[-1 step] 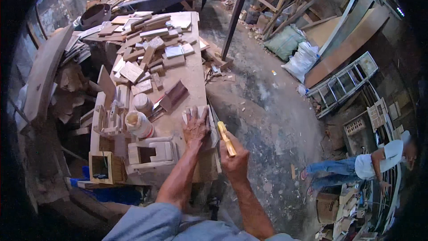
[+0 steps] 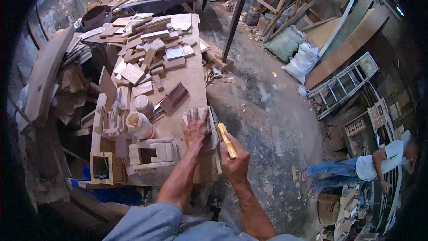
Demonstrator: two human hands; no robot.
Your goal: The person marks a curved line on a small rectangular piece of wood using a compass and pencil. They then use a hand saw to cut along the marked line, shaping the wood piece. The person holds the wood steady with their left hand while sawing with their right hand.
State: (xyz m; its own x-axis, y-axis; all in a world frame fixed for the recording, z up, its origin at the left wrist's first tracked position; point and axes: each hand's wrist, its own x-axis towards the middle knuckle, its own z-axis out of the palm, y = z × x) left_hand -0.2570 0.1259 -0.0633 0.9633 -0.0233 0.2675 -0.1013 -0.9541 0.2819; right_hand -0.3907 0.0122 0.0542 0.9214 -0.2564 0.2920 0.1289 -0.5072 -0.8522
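The left hand (image 2: 196, 131) lies palm down near the right edge of the tabletop (image 2: 191, 78), toward its near right corner, fingers stretched out and slightly spread over a pale wooden piece (image 2: 214, 138). That piece is under the hand, its rounded side showing just to the right of it. The right hand (image 2: 235, 163) is closed around the yellow handle of a thin-bladed tool (image 2: 228, 142), beyond the tabletop's right edge; the blade points away from the person, close alongside the wooden piece. Whether it touches the wood I cannot tell.

Left of the left hand, nearer the tabletop's near edge, sits a wooden frame (image 2: 164, 150) with a square opening. Beyond it stands a whitish bottle (image 2: 141, 126). Offcuts (image 2: 151, 53) are heaped toward the far edge.
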